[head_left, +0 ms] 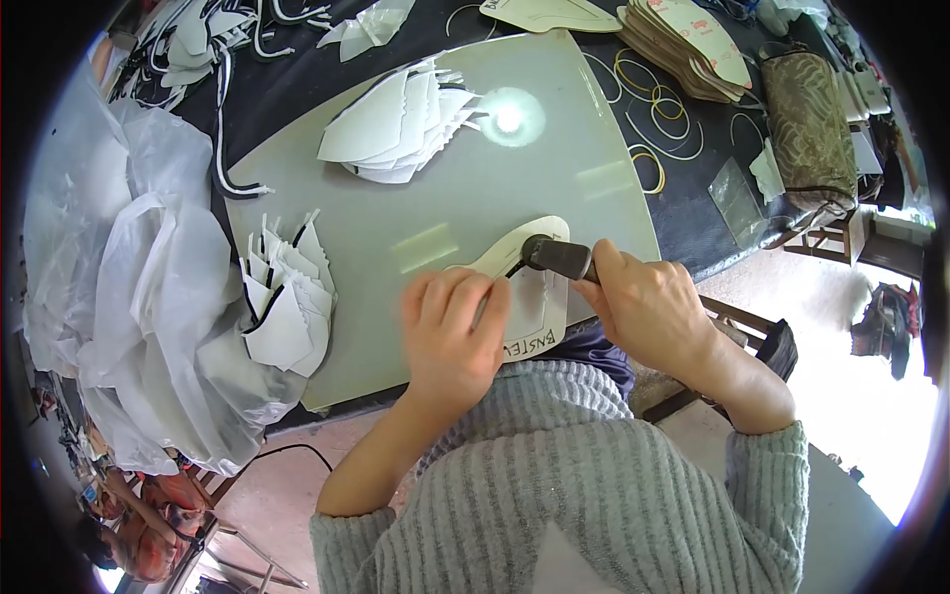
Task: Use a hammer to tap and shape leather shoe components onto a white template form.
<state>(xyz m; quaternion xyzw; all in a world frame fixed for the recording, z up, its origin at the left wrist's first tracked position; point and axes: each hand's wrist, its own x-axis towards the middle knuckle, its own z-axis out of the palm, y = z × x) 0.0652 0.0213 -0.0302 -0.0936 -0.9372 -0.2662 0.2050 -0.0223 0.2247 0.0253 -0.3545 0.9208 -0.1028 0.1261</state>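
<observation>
My left hand [453, 332] lies flat, palm down, pressing a cream card template [539, 297] and a white piece under it onto a pale glass board [465, 213]. My right hand [648, 307] grips the dark handle of a heated cutting tool [556, 257], whose thin tip touches the template's edge just beside my left fingertips. A stack of white cut pieces [282, 307] lies at the board's left edge. A second fanned pile of white cut pieces [396, 124] sits at the board's far side.
Crumpled clear plastic bags [139, 297] fill the left. On the dark table are yellow rubber bands [658, 119], a stack of cream templates [688, 45] and an olive patterned pouch [811, 129]. Wooden chairs [841, 238] stand at the right.
</observation>
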